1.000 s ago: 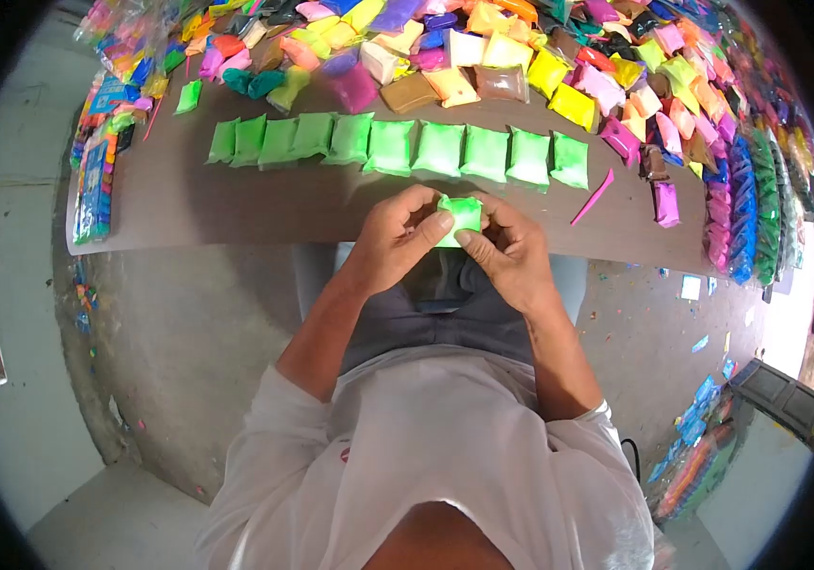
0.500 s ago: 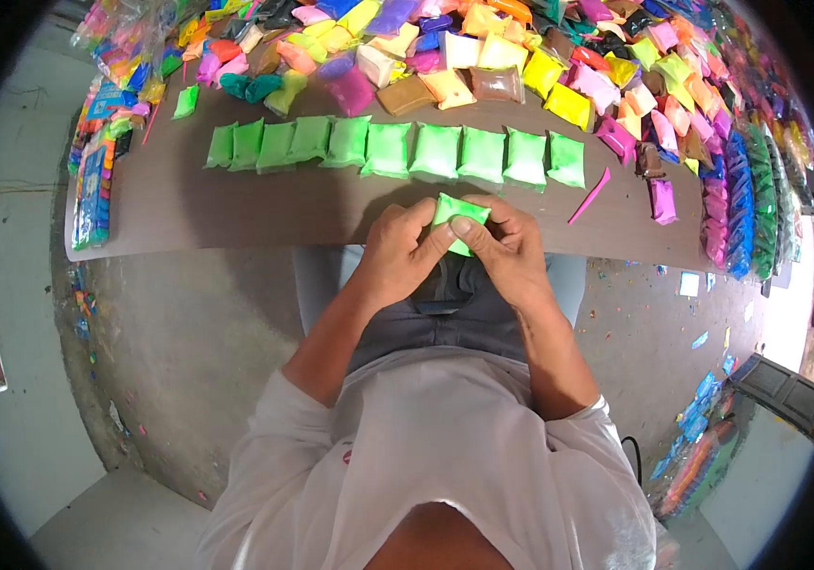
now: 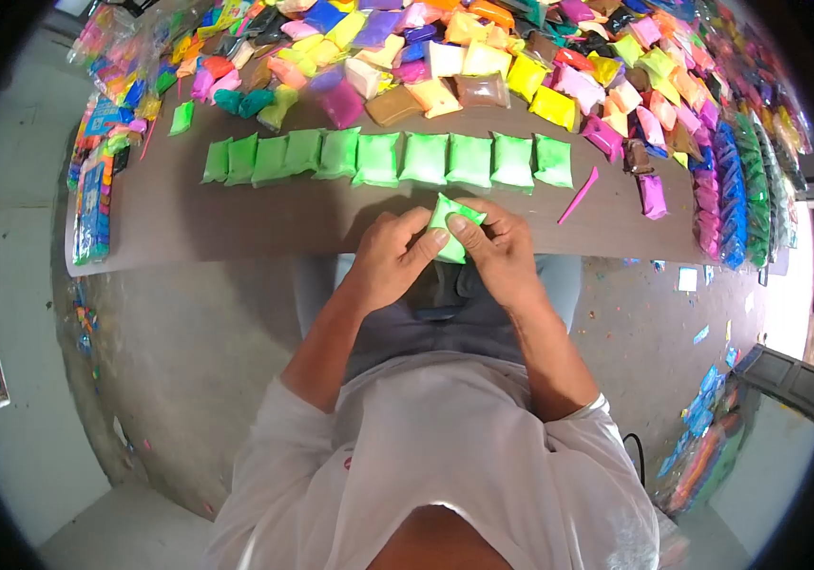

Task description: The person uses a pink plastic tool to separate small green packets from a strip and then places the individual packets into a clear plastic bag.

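Observation:
Between my two hands is a small bright green packet of modelling clay (image 3: pixel 449 206), held just over the table's near edge. My left hand (image 3: pixel 388 258) grips its left side, thumb on top and fingers curled beneath. On the right side, my right hand (image 3: pixel 504 255) pinches it the same way, its thumb pressing on the packet's face. Beyond my hands lies a row of several similar green packets (image 3: pixel 470 160), side by side and partly overlapping at the left end.
A large heap of many-coloured clay packets (image 3: pixel 445 59) covers the back of the brown table (image 3: pixel 264 223). A pink plastic stick (image 3: pixel 578 196) and a magenta packet (image 3: pixel 652 196) lie at the right. Bagged coloured packs (image 3: pixel 732 204) line the right edge; others (image 3: pixel 93 209) stand left.
The green packet has tilted a little in my hands, and its lower part looks narrower. Both hands keep their grip on it. The whole view has shifted slightly.

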`<act>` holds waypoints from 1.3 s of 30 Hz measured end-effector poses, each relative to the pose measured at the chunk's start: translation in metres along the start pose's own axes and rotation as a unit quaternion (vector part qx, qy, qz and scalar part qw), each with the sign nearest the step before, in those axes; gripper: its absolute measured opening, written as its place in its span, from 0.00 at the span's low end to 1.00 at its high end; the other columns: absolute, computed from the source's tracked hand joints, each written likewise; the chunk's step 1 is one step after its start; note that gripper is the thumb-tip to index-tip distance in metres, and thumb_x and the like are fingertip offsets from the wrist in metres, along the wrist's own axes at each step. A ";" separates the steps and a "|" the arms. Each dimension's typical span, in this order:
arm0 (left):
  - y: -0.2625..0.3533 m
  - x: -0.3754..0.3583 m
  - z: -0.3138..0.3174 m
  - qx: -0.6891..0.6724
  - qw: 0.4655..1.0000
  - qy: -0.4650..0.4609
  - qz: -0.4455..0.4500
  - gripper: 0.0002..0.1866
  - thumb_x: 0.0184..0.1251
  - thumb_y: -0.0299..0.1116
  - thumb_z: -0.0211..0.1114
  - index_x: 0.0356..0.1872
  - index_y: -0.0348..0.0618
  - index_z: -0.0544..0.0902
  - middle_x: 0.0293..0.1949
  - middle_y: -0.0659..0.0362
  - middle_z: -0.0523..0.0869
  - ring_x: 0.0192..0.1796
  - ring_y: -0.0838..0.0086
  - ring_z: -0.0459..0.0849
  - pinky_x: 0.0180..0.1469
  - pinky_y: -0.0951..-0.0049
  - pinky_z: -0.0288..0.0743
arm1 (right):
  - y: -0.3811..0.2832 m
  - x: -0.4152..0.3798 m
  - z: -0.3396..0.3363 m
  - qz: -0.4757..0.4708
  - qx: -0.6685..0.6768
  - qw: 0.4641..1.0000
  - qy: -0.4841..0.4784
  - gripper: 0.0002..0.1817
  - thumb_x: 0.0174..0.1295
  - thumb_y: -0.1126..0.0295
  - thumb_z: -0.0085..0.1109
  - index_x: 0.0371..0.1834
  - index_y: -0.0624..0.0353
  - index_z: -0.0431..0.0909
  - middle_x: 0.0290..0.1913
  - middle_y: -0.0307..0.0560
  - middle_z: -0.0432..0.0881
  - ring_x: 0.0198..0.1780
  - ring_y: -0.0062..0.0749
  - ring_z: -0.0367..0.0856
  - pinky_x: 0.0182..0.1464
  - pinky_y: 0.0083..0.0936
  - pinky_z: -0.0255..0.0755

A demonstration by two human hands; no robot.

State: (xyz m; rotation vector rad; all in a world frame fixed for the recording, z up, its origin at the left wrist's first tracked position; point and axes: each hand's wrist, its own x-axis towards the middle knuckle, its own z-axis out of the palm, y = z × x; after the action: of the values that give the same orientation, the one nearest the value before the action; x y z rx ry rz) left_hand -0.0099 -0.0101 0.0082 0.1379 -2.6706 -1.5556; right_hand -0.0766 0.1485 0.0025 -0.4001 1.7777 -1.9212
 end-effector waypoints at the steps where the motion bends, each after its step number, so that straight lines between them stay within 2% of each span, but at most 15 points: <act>1: 0.002 0.000 0.001 0.036 0.999 -0.001 0.004 0.14 0.68 0.42 0.61 0.36 0.40 0.79 0.22 0.50 0.77 0.29 0.56 0.74 0.35 0.60 0.68 | 0.005 0.000 0.001 -0.054 0.001 0.999 0.004 0.11 0.67 0.71 0.60 0.49 0.64 0.80 0.37 0.34 0.81 0.36 0.13 0.71 0.38 0.15 0.68; 6: 0.002 0.003 0.008 -0.012 0.999 0.029 0.025 0.14 0.68 0.41 0.60 0.34 0.39 0.79 0.20 0.48 0.75 0.26 0.55 0.73 0.32 0.58 0.66 | 0.011 -0.006 0.009 -0.122 0.009 0.991 0.062 0.13 0.69 0.69 0.58 0.50 0.66 0.78 0.36 0.36 0.80 0.37 0.17 0.72 0.39 0.18 0.69; 8: 0.000 0.003 0.008 0.007 1.000 0.019 0.004 0.13 0.69 0.40 0.60 0.33 0.39 0.80 0.19 0.49 0.74 0.24 0.57 0.73 0.31 0.59 0.66 | 0.008 -0.009 0.007 -0.042 0.003 0.998 0.056 0.15 0.70 0.67 0.56 0.54 0.65 0.76 0.37 0.39 0.80 0.38 0.19 0.73 0.41 0.18 0.70; 10: 0.002 0.002 0.010 0.026 0.999 0.026 0.023 0.15 0.70 0.40 0.59 0.31 0.38 0.79 0.18 0.49 0.74 0.24 0.57 0.73 0.31 0.59 0.66 | 0.000 -0.011 0.001 -0.052 -0.063 0.996 0.029 0.17 0.71 0.66 0.55 0.58 0.66 0.73 0.38 0.41 0.80 0.39 0.19 0.73 0.43 0.18 0.70; 12: 0.004 0.002 0.012 0.060 0.994 0.056 0.076 0.16 0.71 0.40 0.58 0.29 0.38 0.79 0.19 0.49 0.75 0.23 0.57 0.73 0.30 0.60 0.67 | 0.001 -0.011 -0.003 -0.076 -0.036 0.996 -0.009 0.17 0.71 0.68 0.55 0.58 0.66 0.73 0.38 0.39 0.79 0.40 0.19 0.73 0.43 0.18 0.70; 19: -0.005 0.008 0.015 0.010 0.996 0.071 0.051 0.16 0.71 0.41 0.58 0.29 0.38 0.80 0.20 0.51 0.79 0.21 0.61 0.74 0.28 0.64 0.67 | 0.011 -0.007 -0.014 -0.024 0.134 0.988 0.068 0.16 0.68 0.72 0.58 0.57 0.65 0.75 0.43 0.38 0.82 0.42 0.17 0.75 0.45 0.17 0.70; 22: -0.001 0.006 0.010 -0.034 0.998 0.039 0.033 0.15 0.70 0.41 0.59 0.30 0.38 0.81 0.19 0.53 0.78 0.21 0.63 0.74 0.29 0.66 0.67 | 0.007 -0.004 -0.007 -0.025 0.137 0.986 0.090 0.16 0.68 0.73 0.59 0.56 0.65 0.76 0.43 0.38 0.82 0.41 0.18 0.76 0.45 0.17 0.71; 24: 0.000 0.004 0.005 0.003 1.000 -0.001 0.020 0.18 0.73 0.43 0.57 0.31 0.37 0.78 0.23 0.59 0.79 0.29 0.74 0.74 0.36 0.72 0.69 | 0.006 -0.005 -0.007 -0.017 0.131 0.987 0.092 0.16 0.67 0.72 0.59 0.56 0.66 0.76 0.43 0.39 0.82 0.42 0.18 0.76 0.46 0.17 0.71; 26: 0.002 0.004 0.003 -0.014 1.000 -0.013 0.005 0.18 0.73 0.44 0.57 0.32 0.37 0.79 0.24 0.59 0.79 0.30 0.74 0.75 0.36 0.72 0.69 | 0.006 -0.004 -0.004 -0.011 0.125 0.988 0.092 0.16 0.67 0.72 0.60 0.56 0.66 0.76 0.44 0.39 0.82 0.43 0.18 0.76 0.46 0.17 0.71; 29: 0.001 0.003 0.002 -0.045 0.999 -0.022 -0.001 0.19 0.73 0.45 0.57 0.34 0.36 0.79 0.26 0.60 0.80 0.31 0.76 0.76 0.37 0.73 0.69 | 0.004 -0.002 0.000 -0.035 0.174 0.979 0.096 0.16 0.67 0.71 0.59 0.55 0.66 0.77 0.40 0.38 0.82 0.38 0.16 0.76 0.40 0.16 0.72; 31: 0.001 0.003 0.003 -0.059 0.998 -0.018 0.005 0.19 0.73 0.46 0.57 0.36 0.36 0.79 0.26 0.60 0.81 0.31 0.77 0.76 0.37 0.74 0.70 | -0.002 -0.003 -0.004 0.045 0.077 0.992 0.090 0.16 0.68 0.70 0.58 0.55 0.65 0.77 0.36 0.36 0.81 0.31 0.14 0.73 0.31 0.14 0.68; 33: 0.001 0.003 0.005 -0.117 0.993 0.013 0.024 0.17 0.71 0.42 0.60 0.32 0.36 0.79 0.18 0.58 0.74 0.21 0.79 0.68 0.26 0.73 0.63 | -0.007 -0.001 -0.001 0.051 0.092 0.990 0.091 0.16 0.67 0.67 0.61 0.54 0.64 0.78 0.34 0.35 0.81 0.30 0.12 0.73 0.27 0.12 0.65; 34: 0.000 0.003 0.004 -0.115 0.993 0.015 0.023 0.17 0.71 0.42 0.60 0.32 0.36 0.79 0.18 0.58 0.74 0.21 0.79 0.68 0.26 0.73 0.63 | -0.008 -0.001 0.000 0.058 0.107 0.988 0.092 0.17 0.66 0.64 0.63 0.52 0.62 0.79 0.33 0.33 0.81 0.29 0.10 0.72 0.24 0.10 0.63; 36: -0.002 0.003 0.001 -0.110 0.994 -0.028 -0.001 0.18 0.74 0.44 0.56 0.35 0.36 0.79 0.26 0.60 0.80 0.29 0.80 0.75 0.33 0.76 0.69 | -0.005 0.003 0.002 0.048 0.098 0.990 0.089 0.16 0.66 0.64 0.63 0.52 0.62 0.79 0.34 0.33 0.81 0.29 0.10 0.72 0.24 0.10 0.63; 39: -0.006 0.005 0.009 -0.090 0.995 0.021 0.028 0.17 0.72 0.41 0.58 0.29 0.36 0.78 0.19 0.57 0.78 0.22 0.73 0.75 0.28 0.71 0.68 | -0.003 0.003 0.005 0.028 0.079 0.991 0.105 0.14 0.67 0.67 0.61 0.51 0.62 0.80 0.33 0.33 0.81 0.29 0.11 0.72 0.26 0.12 0.63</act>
State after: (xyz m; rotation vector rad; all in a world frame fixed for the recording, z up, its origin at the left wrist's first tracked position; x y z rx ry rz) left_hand -0.0151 -0.0053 -0.0016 0.0855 -2.4655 -1.7432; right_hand -0.0768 0.1432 0.0056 -0.0950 1.7272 -2.1110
